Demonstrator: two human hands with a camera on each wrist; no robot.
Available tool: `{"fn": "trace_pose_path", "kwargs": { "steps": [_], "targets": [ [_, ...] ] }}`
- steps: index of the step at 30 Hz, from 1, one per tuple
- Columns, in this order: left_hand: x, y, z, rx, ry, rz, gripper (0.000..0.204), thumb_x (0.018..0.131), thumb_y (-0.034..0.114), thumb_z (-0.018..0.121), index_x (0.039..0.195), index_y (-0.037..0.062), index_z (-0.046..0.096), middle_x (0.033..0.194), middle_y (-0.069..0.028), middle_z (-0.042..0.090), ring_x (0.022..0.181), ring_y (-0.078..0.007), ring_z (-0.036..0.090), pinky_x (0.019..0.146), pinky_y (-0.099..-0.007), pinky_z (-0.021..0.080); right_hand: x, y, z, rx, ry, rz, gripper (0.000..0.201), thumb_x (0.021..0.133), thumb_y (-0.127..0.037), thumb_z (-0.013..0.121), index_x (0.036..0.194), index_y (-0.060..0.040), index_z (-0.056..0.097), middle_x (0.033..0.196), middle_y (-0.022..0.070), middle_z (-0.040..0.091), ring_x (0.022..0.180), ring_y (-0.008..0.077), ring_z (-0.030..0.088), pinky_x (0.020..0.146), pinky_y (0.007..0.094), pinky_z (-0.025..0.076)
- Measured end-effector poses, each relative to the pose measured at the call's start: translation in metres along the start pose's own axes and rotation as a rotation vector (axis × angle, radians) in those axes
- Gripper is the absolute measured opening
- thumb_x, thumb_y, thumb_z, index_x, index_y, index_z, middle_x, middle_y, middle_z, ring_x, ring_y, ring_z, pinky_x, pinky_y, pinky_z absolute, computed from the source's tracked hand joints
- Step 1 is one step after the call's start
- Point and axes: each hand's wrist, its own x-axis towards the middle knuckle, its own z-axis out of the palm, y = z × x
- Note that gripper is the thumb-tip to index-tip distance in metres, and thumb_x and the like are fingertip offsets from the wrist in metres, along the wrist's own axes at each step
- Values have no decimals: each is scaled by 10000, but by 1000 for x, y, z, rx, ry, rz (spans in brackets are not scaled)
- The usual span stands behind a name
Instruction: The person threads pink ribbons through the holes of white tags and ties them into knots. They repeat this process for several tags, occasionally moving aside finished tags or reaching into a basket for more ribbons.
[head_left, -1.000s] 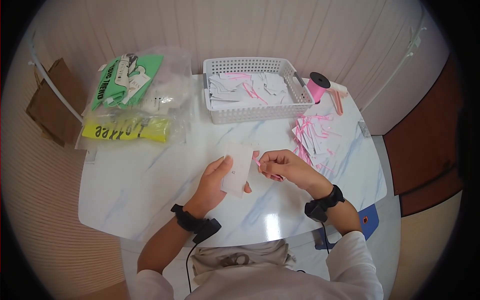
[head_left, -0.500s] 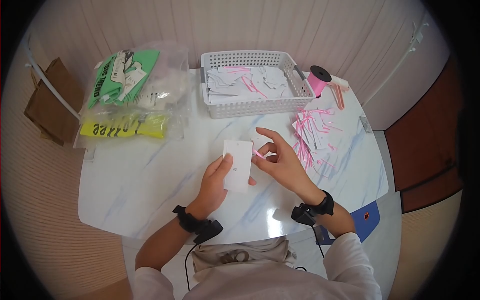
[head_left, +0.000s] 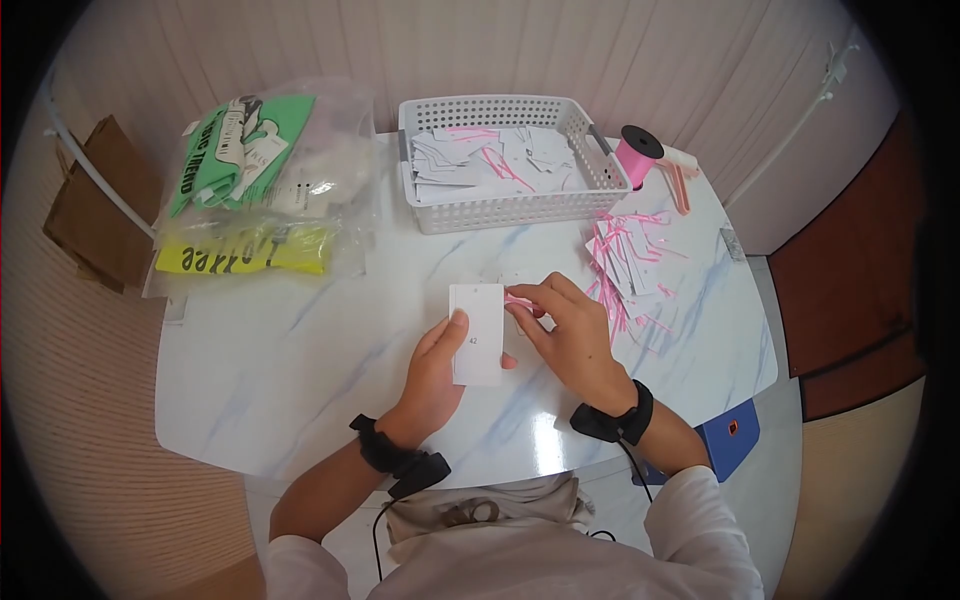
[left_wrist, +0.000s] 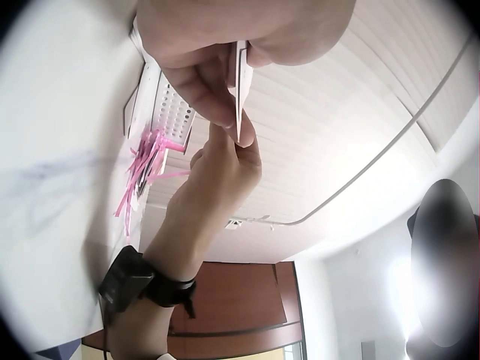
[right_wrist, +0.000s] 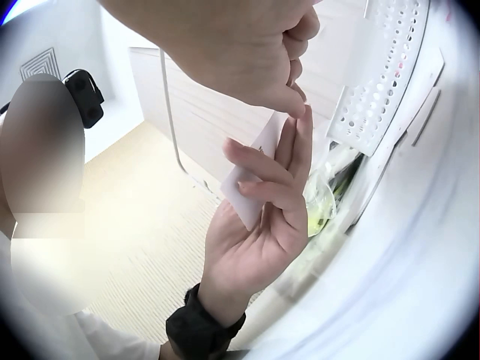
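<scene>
Upright in the left hand [head_left: 432, 373] is a white card [head_left: 478, 345] printed with 42, gripped between thumb and fingers. At the card's upper right edge the right hand [head_left: 578, 338] pinches a pink ribbon [head_left: 518, 301] between thumb and index finger. The left wrist view shows the card [left_wrist: 241, 82] edge-on in the left hand [left_wrist: 225, 37], with the right hand [left_wrist: 223, 169] touching close below. In the right wrist view the left hand's [right_wrist: 259, 232] fingers lie behind and around the card [right_wrist: 244, 196], and the right hand [right_wrist: 232, 56] meets its fingertips.
A white basket [head_left: 520, 214] of cards and pink ribbons stands at the back. Right of it are a pink ribbon spool [head_left: 634, 164] and a pile of ribboned cards [head_left: 628, 262]. Bagged green [head_left: 280, 125] and yellow [head_left: 240, 255] clothes lie at the left.
The right hand's raised index finger has come down beside its thumb at the ribbon. The card has turned more squarely upright, with the left hand still holding it.
</scene>
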Motion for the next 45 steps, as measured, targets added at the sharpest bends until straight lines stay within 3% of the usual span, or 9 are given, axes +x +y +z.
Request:
{"fn": "trace_pose_path", "kwargs": {
  "steps": [6,9,11,14,21,33,35,39,45],
  "targets": [
    [0,0,2,26,-8,12,464,1017,353,354,1310,5,449,1089,-86,596,890,-235,657,797,-331,502,2,4,-7,124,-25,104,121,800,-74,703,919,-79,684,724,42,568,610,148,564,537,260,449],
    [3,2,-2,108,-6,-28,446,1023,330,344,1289,-5,470,1091,-101,605,858,-232,672,757,-311,516,5,0,-14,149,72,178,101,780,-44,685,873,-65,652,724,43,555,620,147,542,562,255,446],
    [2,1,1,236,1,4,427,1027,304,336,1271,-15,482,1090,-109,612,842,-223,678,738,-295,519,4,6,-10,175,131,-24,105,747,-37,676,821,-61,605,715,42,537,604,151,544,537,260,441],
    [-1,-3,4,458,5,80,394,1032,255,325,1232,-34,503,1076,-121,630,818,-203,685,711,-268,523,-5,-2,-6,133,66,-84,124,726,-46,679,785,-64,572,712,43,524,574,159,536,499,267,432],
    [-3,-2,8,648,5,145,350,1029,206,334,1175,-53,518,986,-111,660,806,-172,686,706,-257,521,-7,-1,-3,151,34,-81,142,720,-48,677,760,-70,543,716,43,520,543,168,528,466,273,426],
    [-3,-7,5,674,-12,177,332,1029,211,346,1161,-30,533,884,-72,654,778,-128,677,658,-237,502,-6,-2,-3,155,-32,-70,145,721,-38,679,783,-63,550,732,48,529,562,174,543,469,278,433],
    [-3,-7,6,671,-3,184,327,1028,209,350,1150,-31,535,873,-72,652,774,-127,676,647,-237,497,-7,-3,-4,164,-72,-38,171,692,22,669,796,-45,550,727,60,533,611,165,519,533,263,427],
    [-2,-8,4,708,16,187,307,1024,195,363,1124,-36,539,849,-82,653,757,-125,676,612,-241,478,-6,0,-2,130,-48,-90,145,724,-40,680,784,-66,551,737,42,532,566,176,546,479,272,444],
    [-1,-7,3,737,-5,138,343,1032,206,327,1199,-22,521,904,-73,650,780,-116,660,681,-236,494,-4,-4,-3,98,-44,-82,122,743,-41,678,814,-71,584,764,40,565,587,174,570,499,264,453]
  ]
}}
